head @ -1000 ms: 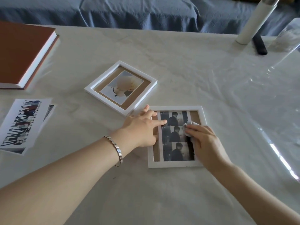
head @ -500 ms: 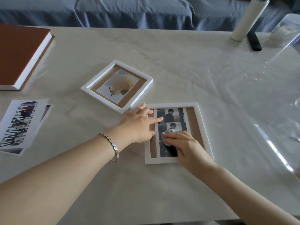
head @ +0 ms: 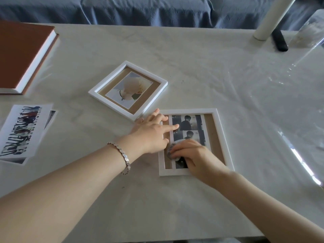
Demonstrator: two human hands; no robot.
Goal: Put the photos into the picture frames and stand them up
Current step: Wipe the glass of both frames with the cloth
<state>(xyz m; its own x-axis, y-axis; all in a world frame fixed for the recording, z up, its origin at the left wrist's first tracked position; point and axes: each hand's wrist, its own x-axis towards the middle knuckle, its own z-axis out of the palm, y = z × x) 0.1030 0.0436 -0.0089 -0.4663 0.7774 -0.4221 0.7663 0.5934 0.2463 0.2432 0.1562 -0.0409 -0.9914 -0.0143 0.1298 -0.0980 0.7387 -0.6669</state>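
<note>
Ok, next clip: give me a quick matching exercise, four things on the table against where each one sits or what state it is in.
Things:
1. flower photo frame
2. photo strip frame
3. brown book
4. loose photos

Places or states:
A. far left corner, closed
B. left edge, unframed
C. under both hands, being wiped
D. lying flat, untouched

Pairs: 1-D, 2-C, 3-A, 4-B

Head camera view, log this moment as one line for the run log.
left hand: fingers steadying white frame with black-and-white photo strip | right hand: pressing small white cloth on its front | both frames flat, none standing
</note>
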